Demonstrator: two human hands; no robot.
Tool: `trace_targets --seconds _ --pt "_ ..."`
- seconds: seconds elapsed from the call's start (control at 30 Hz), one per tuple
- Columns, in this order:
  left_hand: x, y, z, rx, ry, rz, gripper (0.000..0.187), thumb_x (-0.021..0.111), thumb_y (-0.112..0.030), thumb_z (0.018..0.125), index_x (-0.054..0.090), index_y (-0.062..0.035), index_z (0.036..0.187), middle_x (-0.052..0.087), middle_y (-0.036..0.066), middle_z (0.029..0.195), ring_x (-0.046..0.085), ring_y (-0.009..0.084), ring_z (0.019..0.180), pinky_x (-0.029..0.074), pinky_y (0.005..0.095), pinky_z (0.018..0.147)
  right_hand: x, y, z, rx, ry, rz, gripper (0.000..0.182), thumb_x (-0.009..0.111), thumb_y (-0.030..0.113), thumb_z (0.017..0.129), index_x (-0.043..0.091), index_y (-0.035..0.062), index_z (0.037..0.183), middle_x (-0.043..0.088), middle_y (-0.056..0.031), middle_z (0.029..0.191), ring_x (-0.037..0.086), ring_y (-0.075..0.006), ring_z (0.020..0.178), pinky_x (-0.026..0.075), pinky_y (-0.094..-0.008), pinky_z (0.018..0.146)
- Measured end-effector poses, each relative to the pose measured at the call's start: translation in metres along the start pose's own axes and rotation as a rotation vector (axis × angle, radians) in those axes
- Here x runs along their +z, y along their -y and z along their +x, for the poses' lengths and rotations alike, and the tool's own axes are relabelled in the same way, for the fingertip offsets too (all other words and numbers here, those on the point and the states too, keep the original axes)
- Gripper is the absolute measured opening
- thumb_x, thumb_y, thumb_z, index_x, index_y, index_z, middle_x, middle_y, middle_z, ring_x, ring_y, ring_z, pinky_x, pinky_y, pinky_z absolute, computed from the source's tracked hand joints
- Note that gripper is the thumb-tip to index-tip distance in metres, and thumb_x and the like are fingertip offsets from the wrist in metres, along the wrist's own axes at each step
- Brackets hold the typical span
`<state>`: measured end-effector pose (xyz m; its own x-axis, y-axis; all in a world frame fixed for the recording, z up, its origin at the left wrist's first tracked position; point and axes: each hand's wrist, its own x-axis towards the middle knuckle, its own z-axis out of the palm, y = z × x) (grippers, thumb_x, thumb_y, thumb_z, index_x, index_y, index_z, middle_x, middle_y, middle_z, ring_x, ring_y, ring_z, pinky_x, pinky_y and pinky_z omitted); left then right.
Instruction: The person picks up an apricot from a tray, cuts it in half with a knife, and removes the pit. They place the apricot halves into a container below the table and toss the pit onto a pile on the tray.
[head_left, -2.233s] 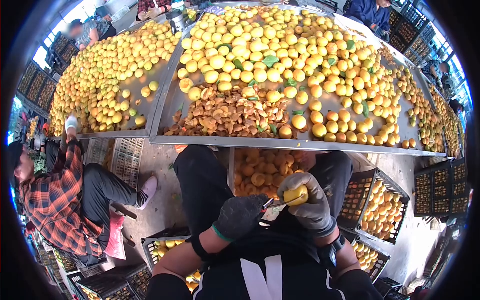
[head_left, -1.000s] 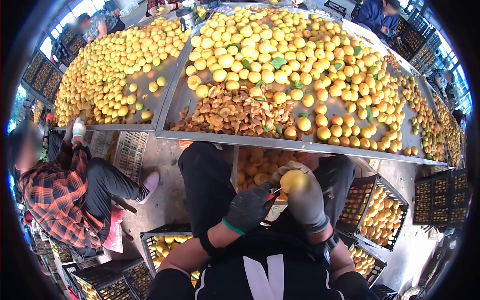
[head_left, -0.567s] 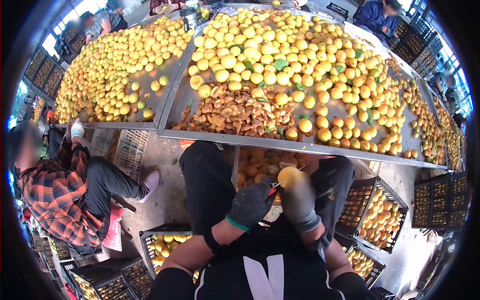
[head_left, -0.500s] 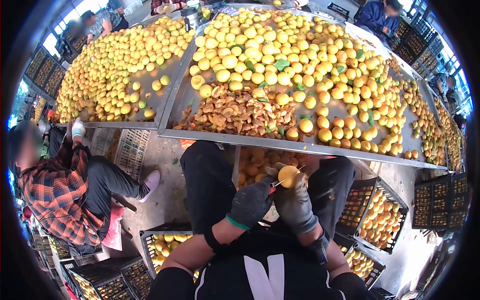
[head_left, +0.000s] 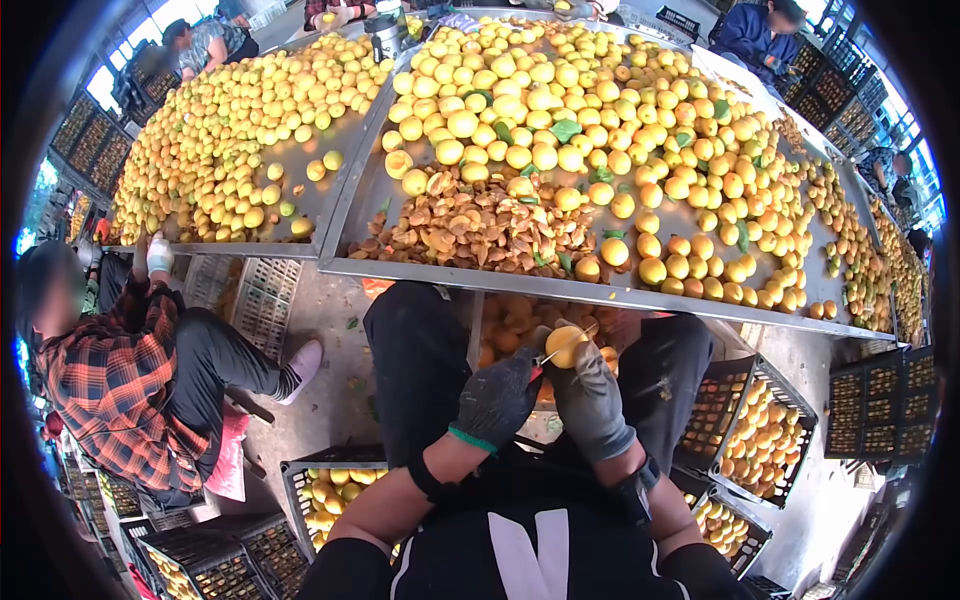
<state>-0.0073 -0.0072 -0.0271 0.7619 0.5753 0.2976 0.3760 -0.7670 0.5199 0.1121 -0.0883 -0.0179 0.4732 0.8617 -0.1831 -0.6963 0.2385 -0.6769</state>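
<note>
My left hand (head_left: 497,393), in a dark glove with a green cuff, is closed around a small knife (head_left: 538,373) with a red handle. Its thin blade runs at the yellow apricot (head_left: 566,346), and a pointed bit shows past the fruit's far side. My right hand (head_left: 592,400), in a grey glove, grips that apricot from below and the right. Both hands are together above my lap, just below the table edge. Under them, between my knees, sits a container of apricots (head_left: 500,325). How deep the blade sits in the fruit is hidden.
Ahead is a metal table (head_left: 480,274) heaped with whole apricots (head_left: 560,90) and a pile of brown, split pieces (head_left: 480,228). Crates of apricots (head_left: 765,430) stand at my right, another crate (head_left: 335,490) at my left. A person in a plaid shirt (head_left: 125,385) sits to the left.
Both hands have shifted slightly left with the apricot and knife. The apricot is turned a little and now sits higher in my right fingers.
</note>
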Motion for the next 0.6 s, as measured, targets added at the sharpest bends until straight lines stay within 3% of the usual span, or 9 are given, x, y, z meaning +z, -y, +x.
trace_targets --seconds 0.03,0.1,0.17,0.27,0.37,0.43,0.5,0.57,0.6 --pt "-0.002 0.001 0.000 -0.003 0.001 0.002 0.033 0.064 -0.018 0.083 0.059 0.0018 0.109 0.063 0.019 0.077 0.063 0.0341 0.069 0.049 0.0428 0.060 -0.003 0.004 0.001 0.003 0.000 0.002 0.052 0.058 0.031 0.094 0.042 0.0007 0.133 0.057 -0.0080 0.120 0.055 -0.0151 0.108 0.042 -0.0287 0.097" --pt "-0.005 0.003 -0.001 -0.053 0.052 -0.072 0.031 0.063 -0.018 0.084 0.060 0.0018 0.108 0.063 0.019 0.078 0.063 0.0341 0.070 0.049 0.0431 0.060 -0.009 0.013 0.003 -0.035 0.134 -0.451 0.052 0.064 0.024 0.090 0.042 0.0008 0.131 0.056 -0.0062 0.118 0.054 -0.0130 0.105 0.044 -0.0271 0.094" --pt "-0.001 0.004 -0.001 -0.052 0.047 -0.068 0.031 0.063 -0.019 0.084 0.061 0.0021 0.107 0.063 0.019 0.079 0.063 0.0339 0.070 0.049 0.0432 0.060 -0.010 0.013 0.004 -0.014 0.097 -0.560 0.054 0.070 0.019 0.086 0.043 0.0012 0.130 0.057 -0.0044 0.113 0.054 -0.0115 0.102 0.045 -0.0254 0.092" --pt "0.000 0.004 0.002 -0.028 0.019 -0.060 0.030 0.063 -0.020 0.085 0.061 0.0017 0.105 0.063 0.019 0.079 0.063 0.0347 0.070 0.049 0.0437 0.060 -0.011 0.007 0.005 -0.134 0.073 -0.502 0.053 0.071 0.018 0.085 0.044 0.0012 0.129 0.057 -0.0040 0.112 0.053 -0.0103 0.102 0.044 -0.0243 0.091" --pt "-0.005 0.007 0.003 -0.086 0.055 -0.020 0.027 0.062 -0.023 0.086 0.061 -0.0016 0.102 0.063 0.018 0.076 0.063 0.0354 0.069 0.049 0.0444 0.059 -0.026 0.001 0.009 -0.146 0.045 -0.515 0.049 0.065 0.019 0.089 0.044 0.0030 0.130 0.058 -0.0095 0.117 0.057 -0.0164 0.102 0.047 -0.0271 0.087" --pt "-0.013 0.011 0.004 -0.153 0.117 0.010 0.025 0.062 -0.025 0.086 0.061 -0.0043 0.100 0.063 0.017 0.074 0.063 0.0352 0.068 0.049 0.0448 0.058 -0.035 0.006 0.018 -0.024 -0.181 0.146 0.046 0.061 0.024 0.091 0.045 0.0022 0.128 0.058 -0.0092 0.116 0.056 -0.0202 0.100 0.048 -0.0319 0.087" --pt "-0.030 0.013 0.010 -0.199 -0.002 -0.218 0.023 0.063 -0.025 0.086 0.060 -0.0038 0.095 0.062 0.019 0.072 0.061 0.0371 0.067 0.047 0.0463 0.058 -0.041 0.021 0.022 -0.053 -0.159 0.128 0.048 0.060 0.024 0.090 0.044 0.0060 0.131 0.056 -0.0095 0.116 0.055 -0.0214 0.097 0.048 -0.0345 0.082" --pt "-0.044 0.008 0.012 -0.156 -0.044 -0.271 0.022 0.065 -0.022 0.085 0.058 -0.0032 0.093 0.060 0.020 0.072 0.060 0.0387 0.067 0.047 0.0464 0.057 -0.030 0.040 0.009 0.003 0.078 0.112 0.051 0.058 0.018 0.089 0.040 0.0124 0.137 0.054 -0.0093 0.115 0.054 -0.0190 0.091 0.045 -0.0289 0.074" --pt "-0.048 0.007 0.012 -0.202 -0.027 -0.312 0.021 0.066 -0.021 0.085 0.059 -0.0031 0.093 0.061 0.020 0.072 0.060 0.0386 0.068 0.047 0.0459 0.057 -0.023 0.050 0.004 0.061 0.085 0.090 0.058 0.061 0.019 0.088 0.036 0.0165 0.140 0.053 -0.0125 0.114 0.054 -0.0173 0.084 0.042 -0.0257 0.068"
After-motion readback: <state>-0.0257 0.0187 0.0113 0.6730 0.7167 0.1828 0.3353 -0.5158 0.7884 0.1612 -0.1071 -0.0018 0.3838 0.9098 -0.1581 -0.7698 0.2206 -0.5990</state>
